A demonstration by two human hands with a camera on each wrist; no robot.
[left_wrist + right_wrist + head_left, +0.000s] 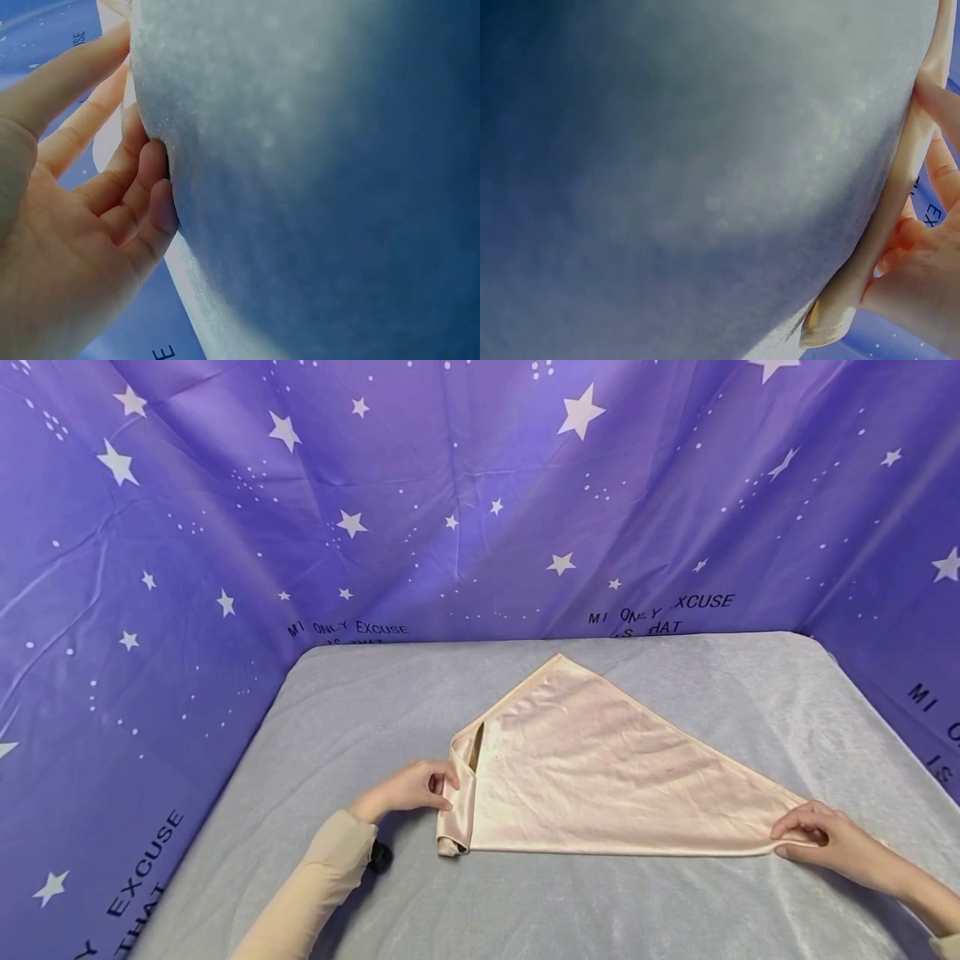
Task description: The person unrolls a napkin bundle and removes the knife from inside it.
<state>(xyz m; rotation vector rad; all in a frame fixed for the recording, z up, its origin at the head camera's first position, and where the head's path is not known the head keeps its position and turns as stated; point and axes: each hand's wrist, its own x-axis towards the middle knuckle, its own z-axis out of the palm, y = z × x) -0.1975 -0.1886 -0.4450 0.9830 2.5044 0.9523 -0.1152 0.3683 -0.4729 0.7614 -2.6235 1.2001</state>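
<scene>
A pale pink satin scarf (615,777), folded into a triangle, lies on the grey table cover with its peak towards the back. Its left end is turned over into a narrow upright fold (463,806), with a dark slit-like gap at its top. My left hand (412,787) holds the outer side of this fold between thumb and fingers. At the far right corner my right hand (836,842) pinches the scarf near its front edge. The right wrist view shows a strip of the scarf (889,202) running past the thumb and fingers.
The grey plush cover (360,710) spreads around the scarf on all sides. Behind and beside the table hangs a purple curtain (450,485) with white stars and black lettering. A small black thing (381,857) shows at the left wrist.
</scene>
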